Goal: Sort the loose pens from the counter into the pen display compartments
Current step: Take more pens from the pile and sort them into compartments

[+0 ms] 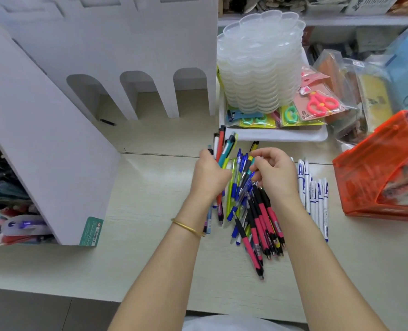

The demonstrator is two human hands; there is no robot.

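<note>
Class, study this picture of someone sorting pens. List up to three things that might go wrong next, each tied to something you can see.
1. The left hand grips a fanned bundle of mixed-colour pens; one could slip out.
2. The loose pile of pink-and-black and blue pens lies crossed, so the right hand lifting one may scatter others into the neat row of white pens.

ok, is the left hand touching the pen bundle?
Touching. Head view: the left hand has its fingers curled round the pen bundle, which sticks out above it.
</note>
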